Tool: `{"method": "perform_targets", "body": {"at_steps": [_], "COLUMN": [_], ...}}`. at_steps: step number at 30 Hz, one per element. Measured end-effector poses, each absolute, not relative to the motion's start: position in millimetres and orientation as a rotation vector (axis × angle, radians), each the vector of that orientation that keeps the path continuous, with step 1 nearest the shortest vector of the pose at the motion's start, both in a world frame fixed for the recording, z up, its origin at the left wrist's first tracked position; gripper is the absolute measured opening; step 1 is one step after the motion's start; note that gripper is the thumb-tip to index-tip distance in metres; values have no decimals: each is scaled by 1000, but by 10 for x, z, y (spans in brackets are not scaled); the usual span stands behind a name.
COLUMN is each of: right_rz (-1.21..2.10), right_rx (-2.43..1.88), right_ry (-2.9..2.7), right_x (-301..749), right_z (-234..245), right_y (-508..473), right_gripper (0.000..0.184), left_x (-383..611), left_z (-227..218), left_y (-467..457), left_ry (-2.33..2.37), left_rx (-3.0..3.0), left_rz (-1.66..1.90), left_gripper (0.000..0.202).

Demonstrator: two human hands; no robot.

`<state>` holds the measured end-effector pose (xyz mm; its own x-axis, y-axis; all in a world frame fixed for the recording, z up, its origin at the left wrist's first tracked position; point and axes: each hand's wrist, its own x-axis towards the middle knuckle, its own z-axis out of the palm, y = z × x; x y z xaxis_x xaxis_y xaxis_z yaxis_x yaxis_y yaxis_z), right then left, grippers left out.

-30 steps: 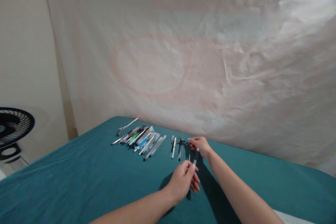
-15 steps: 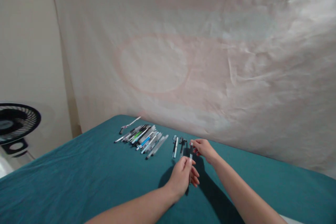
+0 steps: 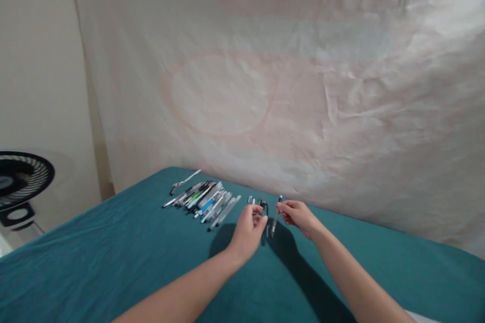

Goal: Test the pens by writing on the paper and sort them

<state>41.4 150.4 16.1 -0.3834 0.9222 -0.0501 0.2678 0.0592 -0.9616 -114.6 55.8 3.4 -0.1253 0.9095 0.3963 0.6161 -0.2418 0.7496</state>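
Note:
My right hand [image 3: 298,216] pinches a slim clear pen with a dark tip [image 3: 276,214], held nearly upright above the teal cloth. Beside it, my left hand [image 3: 248,232] hangs with its fingers curled over two short pens [image 3: 257,203] that lie on the cloth; whether it grips anything I cannot make out. A row of several pens [image 3: 206,198], black, clear, green and blue, lies to the left of both hands. One pale pen [image 3: 184,181] lies apart at the row's far end.
A teal cloth [image 3: 113,257] covers the table. A wrinkled pale sheet [image 3: 288,86] hangs right behind it. A black fan [image 3: 20,181] stands off the table at the left edge.
My left hand let go of the pen's lower end and moved up and left over the two short pens. My right hand now holds the pen alone, more upright.

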Motion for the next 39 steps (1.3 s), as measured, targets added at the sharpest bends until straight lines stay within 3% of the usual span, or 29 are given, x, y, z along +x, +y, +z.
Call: {"method": "perform_targets", "body": {"at_steps": [11, 16, 22, 30, 39], "right_rz": [941, 722, 401, 239, 249], "right_rx": [-1541, -1600, -1515, -1316, -1241], "right_ry": [-1934, -2054, -2166, -2344, -2360], "right_x": [167, 163, 226, 120, 145], "right_z": [-260, -288, -226, -347, -425], "right_y": [1870, 1879, 1905, 1936, 1949], "right_gripper": [22, 30, 22, 60, 61], "left_x": [-1871, -1891, -1936, -1962, -1965], "left_z": [94, 67, 45, 8, 13], "left_y": [751, 775, 794, 801, 801], "left_ry": [2308, 2435, 2509, 2557, 2541], "left_rx": [2063, 2103, 2123, 2111, 2059], "left_rz": [760, 571, 450, 399, 433], "left_gripper": [15, 15, 16, 18, 20]}}
